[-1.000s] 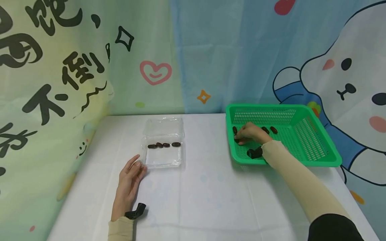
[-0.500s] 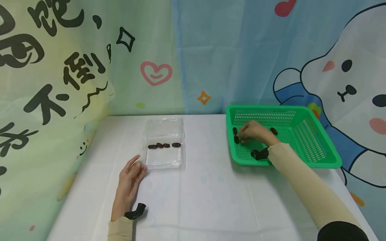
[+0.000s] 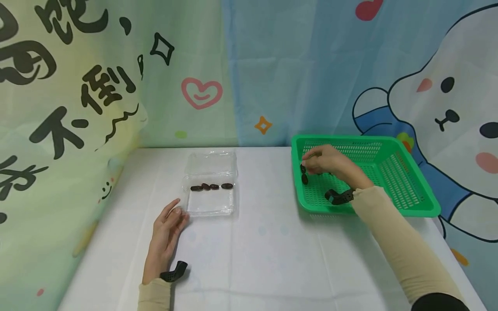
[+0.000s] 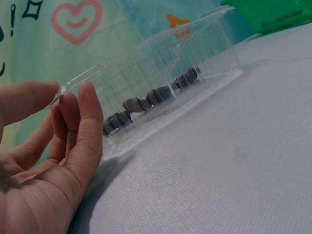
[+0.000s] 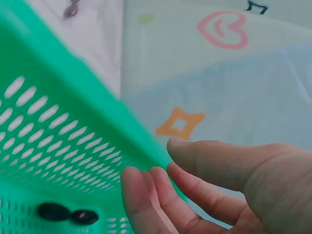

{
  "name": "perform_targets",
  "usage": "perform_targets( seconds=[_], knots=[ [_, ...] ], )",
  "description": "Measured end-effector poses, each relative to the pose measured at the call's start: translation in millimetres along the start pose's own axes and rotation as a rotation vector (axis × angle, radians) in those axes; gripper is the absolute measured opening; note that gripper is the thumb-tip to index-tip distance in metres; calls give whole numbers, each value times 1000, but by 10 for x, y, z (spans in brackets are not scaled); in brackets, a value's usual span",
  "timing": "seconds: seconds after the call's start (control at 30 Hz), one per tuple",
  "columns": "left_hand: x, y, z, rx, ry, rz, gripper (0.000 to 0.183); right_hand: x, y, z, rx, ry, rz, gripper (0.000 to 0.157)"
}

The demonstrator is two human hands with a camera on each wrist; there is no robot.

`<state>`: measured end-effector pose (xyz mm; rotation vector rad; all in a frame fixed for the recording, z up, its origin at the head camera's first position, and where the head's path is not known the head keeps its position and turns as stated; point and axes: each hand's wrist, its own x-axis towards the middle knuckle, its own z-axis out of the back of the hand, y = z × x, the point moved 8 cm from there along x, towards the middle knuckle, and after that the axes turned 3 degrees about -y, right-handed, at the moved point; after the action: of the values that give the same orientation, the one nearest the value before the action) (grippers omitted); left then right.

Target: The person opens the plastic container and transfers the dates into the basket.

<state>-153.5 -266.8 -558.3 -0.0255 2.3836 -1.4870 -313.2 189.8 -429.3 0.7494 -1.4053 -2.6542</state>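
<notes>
1. Left hand (image 3: 166, 235) pinches the near-left corner of a clear plastic box (image 3: 212, 205) holding four dark oval fruits (image 3: 205, 187) in a row
2. Right hand (image 3: 328, 163), fingers loosely bent with nothing seen between them, is over a green basket (image 3: 400, 177), near two more dark fruits (image 3: 304, 178)

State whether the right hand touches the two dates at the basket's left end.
Apart: the right wrist view shows green basket between the right hand and both dates.
</notes>
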Motion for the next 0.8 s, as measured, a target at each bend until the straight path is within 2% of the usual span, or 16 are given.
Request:
perform_targets(
  seconds=[0.17, 0.33, 0.5, 0.67, 0.8],
  knots=[
    [-4, 4, -1, 7, 1, 5, 53, -95, 200, -61, 11, -17, 79, 45],
    [-2, 11, 4, 3, 3, 4, 53, -105, 371, -218, -21, -34, 168, 34],
    [-14, 17, -25, -47, 11, -2, 46, -39, 514, -462, -51, 21, 315, 30],
    [-32, 9, -17, -23, 2, -3, 48, -20, 690, -737, -78, 71, 450, 27],
    [-42, 4, -25, -19, -3, -8, 47, 30, 815, -991, -102, 106, 523, 24]
  ],
)
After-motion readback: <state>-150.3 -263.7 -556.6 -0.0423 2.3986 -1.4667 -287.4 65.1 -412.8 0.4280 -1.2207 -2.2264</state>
